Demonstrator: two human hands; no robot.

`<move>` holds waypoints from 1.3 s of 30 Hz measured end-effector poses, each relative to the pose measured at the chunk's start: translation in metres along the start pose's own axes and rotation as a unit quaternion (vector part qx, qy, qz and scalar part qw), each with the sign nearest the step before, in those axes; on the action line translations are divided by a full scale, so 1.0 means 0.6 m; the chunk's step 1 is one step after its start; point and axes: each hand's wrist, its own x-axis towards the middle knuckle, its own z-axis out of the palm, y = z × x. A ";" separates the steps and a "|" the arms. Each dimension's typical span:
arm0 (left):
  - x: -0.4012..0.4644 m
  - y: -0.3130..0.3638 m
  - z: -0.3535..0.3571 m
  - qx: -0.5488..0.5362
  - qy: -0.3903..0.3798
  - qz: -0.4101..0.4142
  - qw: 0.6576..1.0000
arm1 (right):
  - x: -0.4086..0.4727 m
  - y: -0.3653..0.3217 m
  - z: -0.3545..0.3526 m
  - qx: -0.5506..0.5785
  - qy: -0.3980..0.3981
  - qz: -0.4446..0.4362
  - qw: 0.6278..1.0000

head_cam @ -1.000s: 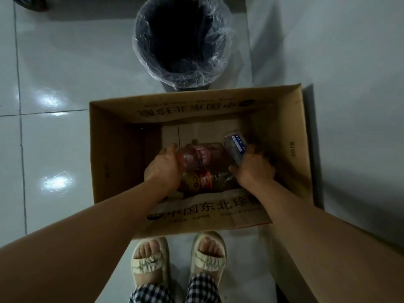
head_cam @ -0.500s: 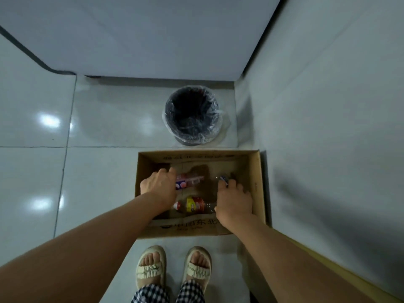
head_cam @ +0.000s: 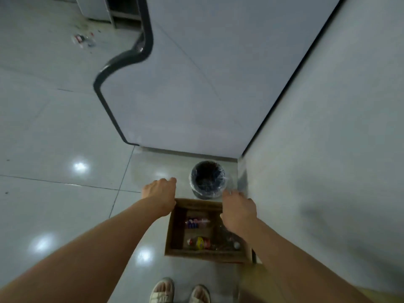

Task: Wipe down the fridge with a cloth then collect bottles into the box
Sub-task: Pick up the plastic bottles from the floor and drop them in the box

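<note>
While box (head_cam: pixel 172 235) sits by wall w/ bottles (head_cam: pixel 197 243) inside, both hands (head_cam: pixel 159 194) empty, seemingly loosely curled; floor (head_cam: pixel 54 193) left open.

We cannot read the labels on the bottles (head_cam: pixel 197 223) in the box (head_cam: pixel 205 256); our right hand (head_cam: pixel 238 209) covers its two o'clock corner, and the bottom edge cuts off our sandals (head_cam: pixel 161 290).

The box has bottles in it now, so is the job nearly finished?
Nearly, it seems. Three or so bottles already lie in the cardboard box. The left hand and right hand hang empty above it. No cloth or stray bottles show nearby; wiping can't be judged.
</note>
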 end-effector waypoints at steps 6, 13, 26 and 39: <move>-0.118 -0.076 -0.132 -0.019 0.053 -0.039 0.998 | -0.072 -0.060 -0.160 -0.001 0.029 -0.089 0.996; -0.227 -0.196 -0.253 -0.010 0.095 -0.068 0.993 | -0.122 -0.177 -0.308 -0.012 0.068 -0.132 0.989; -0.388 -0.569 -0.430 0.008 0.190 -0.111 0.975 | -0.181 -0.546 -0.489 -0.018 0.148 -0.176 0.973; -0.372 -0.822 -0.519 -0.033 0.219 -0.153 0.963 | -0.084 -0.820 -0.614 -0.052 0.172 -0.233 0.956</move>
